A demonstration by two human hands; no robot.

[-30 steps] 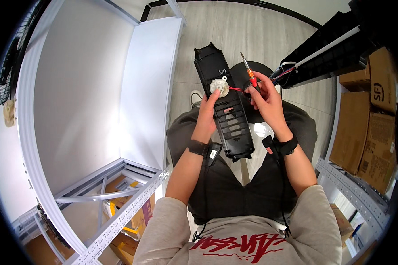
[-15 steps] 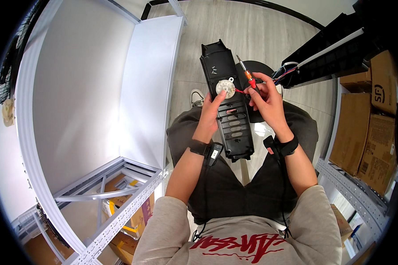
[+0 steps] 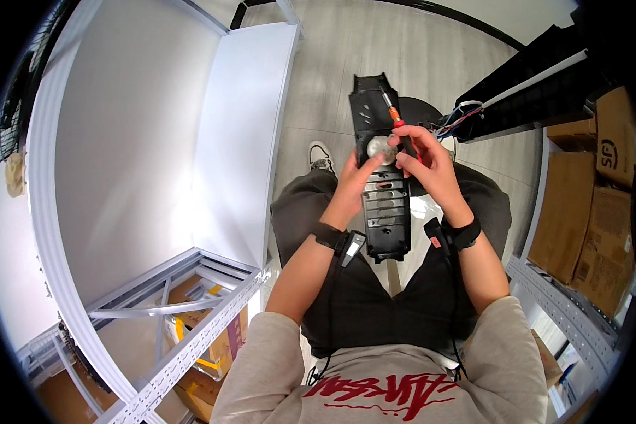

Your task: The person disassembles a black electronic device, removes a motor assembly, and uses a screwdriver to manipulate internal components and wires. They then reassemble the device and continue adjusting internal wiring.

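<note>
A long black plastic panel [image 3: 385,222] with slots along its lower half lies lengthwise over my lap. My left hand [image 3: 355,187] grips its left side, thumb pressed on a round whitish component [image 3: 380,148] in the panel. In my right hand [image 3: 434,169] is a screwdriver with a metal shaft and red-orange handle [image 3: 396,116], angled up over the panel; my fingertips reach the component's right edge. Whether they touch it I cannot tell. Some small pale pieces [image 3: 364,113] rest on the panel's upper part.
A dark round seat [image 3: 420,106] is behind the panel. A tall black housing with bundled wires [image 3: 523,88] stands at the upper right. Cardboard boxes [image 3: 558,219] are stacked at the right; white metal shelving [image 3: 240,141] runs along the left. My shoe [image 3: 319,155] shows on the floor.
The panel, my left hand and the component have shifted rightward, the panel's top swinging right. My right fingers have closed in on the component, hiding much of the red wires seen earlier.
</note>
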